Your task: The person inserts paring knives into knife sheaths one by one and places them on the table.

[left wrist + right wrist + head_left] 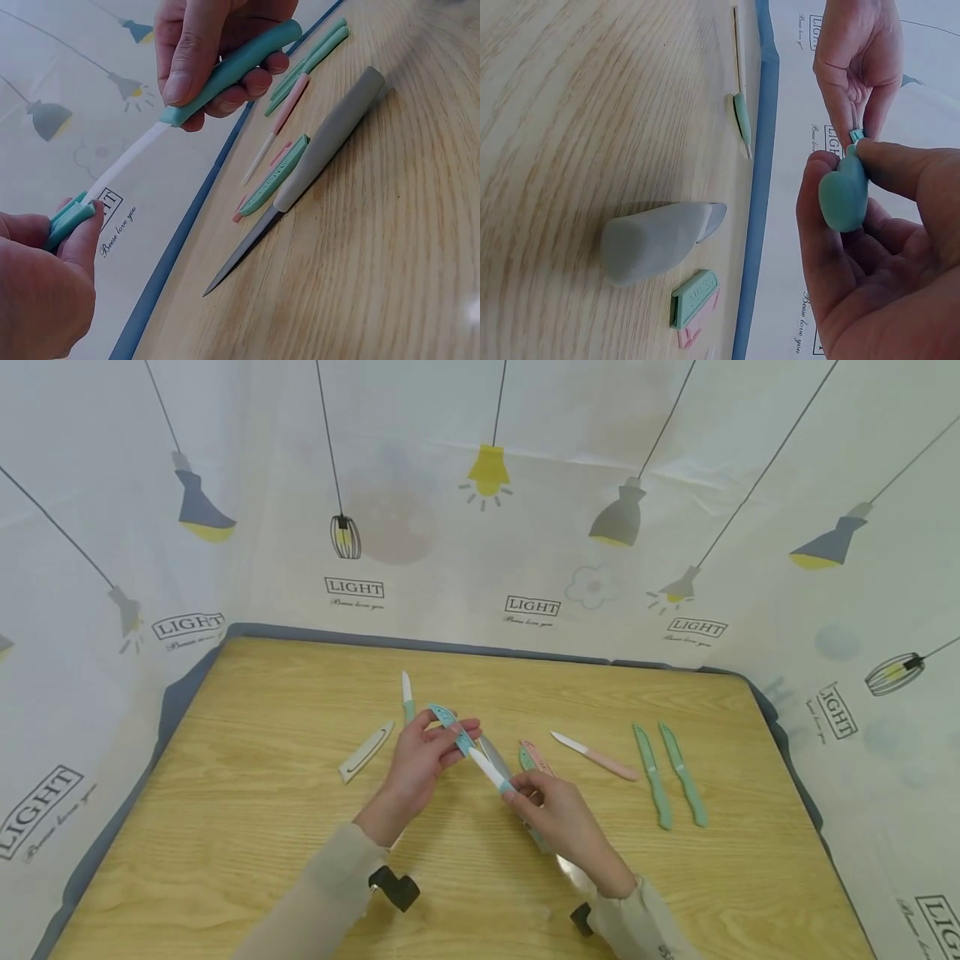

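My left hand [411, 764] pinches a teal blade sheath [444, 718] by its sides. In my right hand [558, 814] is a paring knife, its teal handle [240, 71] gripped between thumb and curled fingers. The knife's white blade [489, 768] runs toward the left hand, with its tip end inside the sheath's mouth. Both hands hold these above the table. Below them lies a larger knife with a grey handle [330, 142] and a bare metal blade [244, 251], partly hidden by the right hand in the head view.
Beside the grey knife lie a green sheath [276, 178] and a pink sheath [537, 758]. A white sheath [366, 752] and a green-handled knife [407, 697] are left. A pink-handled knife [611, 764] and two green knives [655, 781] lie right. Patterned cloth [450, 602] borders the wooden table [247, 810].
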Demonstrator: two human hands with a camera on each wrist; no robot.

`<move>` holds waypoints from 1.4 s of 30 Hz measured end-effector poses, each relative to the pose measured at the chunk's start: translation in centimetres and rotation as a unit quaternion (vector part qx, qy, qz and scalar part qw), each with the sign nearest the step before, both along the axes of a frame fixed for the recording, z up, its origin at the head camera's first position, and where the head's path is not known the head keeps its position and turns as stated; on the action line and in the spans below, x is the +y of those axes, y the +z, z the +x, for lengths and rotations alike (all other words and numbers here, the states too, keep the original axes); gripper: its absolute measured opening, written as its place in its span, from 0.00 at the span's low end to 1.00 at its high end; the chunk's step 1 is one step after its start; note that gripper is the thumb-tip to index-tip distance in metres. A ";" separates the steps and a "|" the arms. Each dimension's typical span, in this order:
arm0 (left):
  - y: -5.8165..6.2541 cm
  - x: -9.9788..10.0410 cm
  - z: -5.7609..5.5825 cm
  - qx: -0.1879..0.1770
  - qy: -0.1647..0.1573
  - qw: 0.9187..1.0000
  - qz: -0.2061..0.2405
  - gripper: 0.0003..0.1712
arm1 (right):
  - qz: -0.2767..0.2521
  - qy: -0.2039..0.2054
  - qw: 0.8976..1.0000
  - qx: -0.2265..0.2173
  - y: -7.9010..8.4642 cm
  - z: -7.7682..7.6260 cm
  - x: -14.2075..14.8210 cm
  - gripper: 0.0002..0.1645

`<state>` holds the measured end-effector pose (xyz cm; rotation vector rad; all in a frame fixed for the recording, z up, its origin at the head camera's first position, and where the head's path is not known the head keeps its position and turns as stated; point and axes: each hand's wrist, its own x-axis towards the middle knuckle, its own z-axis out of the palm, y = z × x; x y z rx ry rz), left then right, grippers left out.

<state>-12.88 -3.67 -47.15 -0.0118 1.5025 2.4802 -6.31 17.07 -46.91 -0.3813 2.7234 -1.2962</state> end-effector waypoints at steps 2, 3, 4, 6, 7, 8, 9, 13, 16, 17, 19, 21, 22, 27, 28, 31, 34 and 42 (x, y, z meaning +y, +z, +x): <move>0.0 0.1 0.1 0.004 -0.001 1.000 -0.005 0.16 | -0.001 -0.003 1.000 -0.001 0.1 0.1 -0.1 0.13; 0.0 0.1 0.1 0.008 -0.001 1.000 -0.008 0.16 | -0.001 -0.003 1.000 -0.001 0.1 0.1 -0.1 0.12; 0.0 0.1 0.1 0.006 -0.001 1.000 -0.008 0.16 | 0.000 -0.003 1.000 0.000 0.1 0.1 -0.1 0.12; 0.0 0.2 0.2 0.002 0.000 1.000 -0.005 0.15 | -0.001 -0.004 1.000 0.002 0.1 0.1 -0.2 0.12; -0.1 0.2 0.2 -0.001 0.000 1.000 -0.004 0.15 | -0.001 -0.003 1.000 0.003 0.2 0.2 -0.3 0.12; 0.0 0.3 0.3 -0.004 0.000 1.000 -0.002 0.14 | -0.001 -0.002 1.000 0.005 0.2 0.2 -0.3 0.12; 0.0 0.3 0.3 -0.008 0.000 1.000 -0.002 0.13 | 0.000 -0.001 1.000 0.007 0.2 0.2 -0.4 0.12; -0.1 0.5 0.4 -0.018 -0.004 1.000 -0.004 0.15 | 0.006 0.000 1.000 0.011 0.3 0.1 -0.5 0.12; -0.1 0.7 0.6 -0.019 -0.013 1.000 -0.009 0.16 | 0.007 -0.001 1.000 0.013 0.4 0.0 -0.7 0.12; -0.2 0.8 0.6 -0.019 -0.016 1.000 -0.009 0.16 | 0.007 -0.002 1.000 0.013 0.4 -0.1 -0.8 0.12; -0.2 0.9 0.7 -0.017 -0.020 1.000 -0.009 0.16 | 0.006 -0.005 1.000 0.015 0.5 -0.2 -0.9 0.12; -0.3 1.0 0.7 -0.014 -0.020 1.000 -0.010 0.16 | 0.003 -0.006 1.000 0.016 0.5 -0.3 -1.0 0.12; -0.4 1.1 0.8 -0.011 -0.020 1.000 -0.011 0.15 | 0.001 -0.008 1.000 0.016 0.6 -0.3 -1.0 0.11; -0.5 1.3 0.9 -0.009 -0.018 1.000 -0.006 0.14 | -0.014 -0.005 1.000 0.007 0.5 -0.6 -1.1 0.10; -0.5 1.4 1.0 -0.008 -0.018 1.000 -0.006 0.14 | -0.016 -0.004 1.000 0.006 0.5 -0.6 -1.1 0.10; -0.5 1.6 1.1 -0.009 -0.018 1.000 0.000 0.14 | -0.021 -0.001 1.000 0.009 0.4 -0.8 -1.1 0.10; -0.5 1.7 1.3 -0.008 -0.017 1.000 -0.001 0.15 | -0.017 -0.005 1.000 0.009 0.4 -0.9 -1.2 0.10; -0.4 2.0 1.8 -0.018 -0.015 1.000 -0.001 0.16 | -0.012 -0.022 1.000 -0.001 0.7 -1.2 -1.8 0.11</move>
